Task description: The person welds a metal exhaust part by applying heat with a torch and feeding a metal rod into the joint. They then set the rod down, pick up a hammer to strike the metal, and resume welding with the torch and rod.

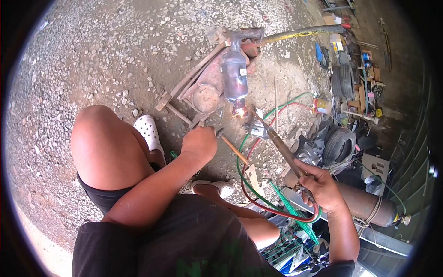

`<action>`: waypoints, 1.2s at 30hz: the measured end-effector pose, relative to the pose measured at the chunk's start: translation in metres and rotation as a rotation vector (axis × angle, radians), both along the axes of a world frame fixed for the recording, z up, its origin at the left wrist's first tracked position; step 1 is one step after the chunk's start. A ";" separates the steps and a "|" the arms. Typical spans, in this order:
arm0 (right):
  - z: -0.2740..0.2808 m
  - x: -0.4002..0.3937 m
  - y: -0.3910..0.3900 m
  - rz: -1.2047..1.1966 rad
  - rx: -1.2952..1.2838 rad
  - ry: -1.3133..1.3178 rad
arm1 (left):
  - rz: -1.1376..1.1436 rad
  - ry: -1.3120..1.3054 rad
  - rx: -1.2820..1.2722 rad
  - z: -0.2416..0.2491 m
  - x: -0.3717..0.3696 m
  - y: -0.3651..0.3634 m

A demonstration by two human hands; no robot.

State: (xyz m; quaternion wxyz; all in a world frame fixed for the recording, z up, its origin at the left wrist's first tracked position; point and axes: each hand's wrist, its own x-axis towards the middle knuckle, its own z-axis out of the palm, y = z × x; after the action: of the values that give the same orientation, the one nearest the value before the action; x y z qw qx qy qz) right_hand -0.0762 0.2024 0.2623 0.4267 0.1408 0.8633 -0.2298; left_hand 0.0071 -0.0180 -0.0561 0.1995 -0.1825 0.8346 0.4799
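My right hand (318, 187) is wrapped round a gas torch (284, 148), whose long tube points up and left. The torch tip is close to the lower end of a catalytic converter (235, 76), where bright orange glow and sparks (240, 112) show. A green hose (247, 182) and a red hose (243, 184) run from the torch's rear. My left hand (200, 144) is closed in a fist below the converter. Grey metal sticks out past its fingers, but what it grips is mostly hidden. Beside this fist lies a wooden-handled hammer (234, 150).
The converter rests on a rusty metal piece (210, 76); near it are a round dish (206, 98) and a long-handled sledgehammer (182, 87). To the right are a gas cylinder (364, 203), tyres (340, 145), a tin can (322, 105) and scattered clutter. Gravel (92, 69) covers the left.
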 end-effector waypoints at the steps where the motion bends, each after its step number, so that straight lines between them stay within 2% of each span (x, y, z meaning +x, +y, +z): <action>1: 0.000 0.000 0.000 -0.001 0.000 0.000 | 0.005 0.004 0.000 -0.001 0.000 0.001; 25: -0.002 0.004 0.006 -0.028 -0.039 0.006 | 0.004 -0.005 -0.012 -0.010 -0.002 0.009; 36: -0.003 0.004 0.007 0.019 -0.020 0.005 | -0.002 -0.004 -0.009 0.005 -0.005 0.000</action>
State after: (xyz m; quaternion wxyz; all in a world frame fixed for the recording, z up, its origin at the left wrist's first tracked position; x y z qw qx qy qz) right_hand -0.0718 0.2093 0.2597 0.4281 0.1278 0.8633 -0.2348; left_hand 0.0017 -0.0175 -0.0508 0.2007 -0.1837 0.8366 0.4755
